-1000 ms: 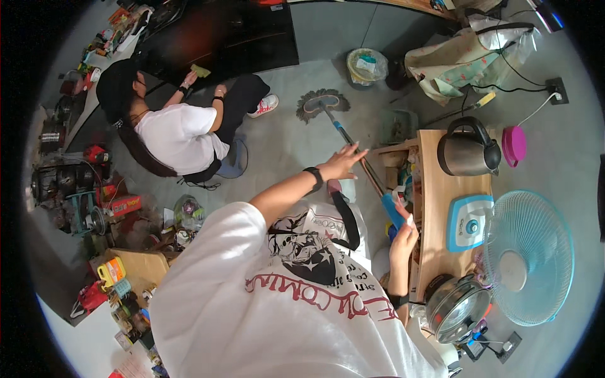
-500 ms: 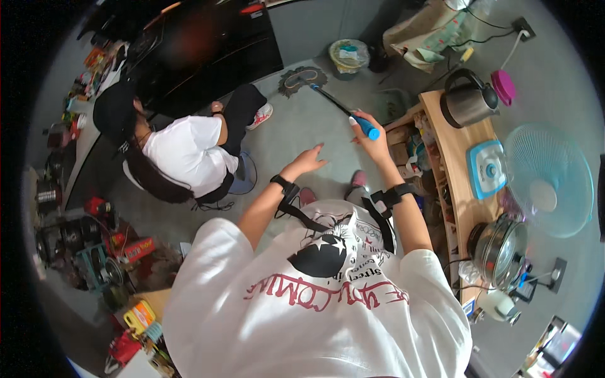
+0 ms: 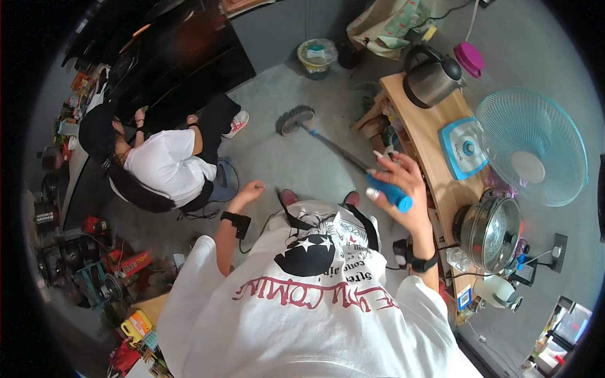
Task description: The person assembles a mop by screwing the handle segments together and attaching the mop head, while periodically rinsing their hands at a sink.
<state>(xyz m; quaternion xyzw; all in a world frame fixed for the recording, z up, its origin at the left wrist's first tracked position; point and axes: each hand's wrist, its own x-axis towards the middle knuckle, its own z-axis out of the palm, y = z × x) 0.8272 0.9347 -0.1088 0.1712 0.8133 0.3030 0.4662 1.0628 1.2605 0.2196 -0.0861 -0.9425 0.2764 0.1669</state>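
A mop (image 3: 337,151) slants from the grey floor up to my right side. Its dark, fringed head (image 3: 292,120) is ahead of my feet, and a thick blue grip forms its top end. My right hand (image 3: 403,183) is around that grip, the thumb on the near side and some fingers loosely lifted. Off to the left, my left hand (image 3: 252,190) has its fingers curled in, and nothing shows in it. Black bands circle both my wrists.
At left a person (image 3: 170,154) in a white shirt sits on a low stool beside black cabinets. Along the right, a wooden shelf (image 3: 435,154) carries a kettle (image 3: 432,75), a blue scale-like device, a fan (image 3: 532,148) and a glass-lidded pot. A bin (image 3: 317,58) stands ahead.
The mop head has come nearer to me, and my right hand has moved back and right with the grip. My left hand has drawn back left, its fingers curling. The view has shifted.
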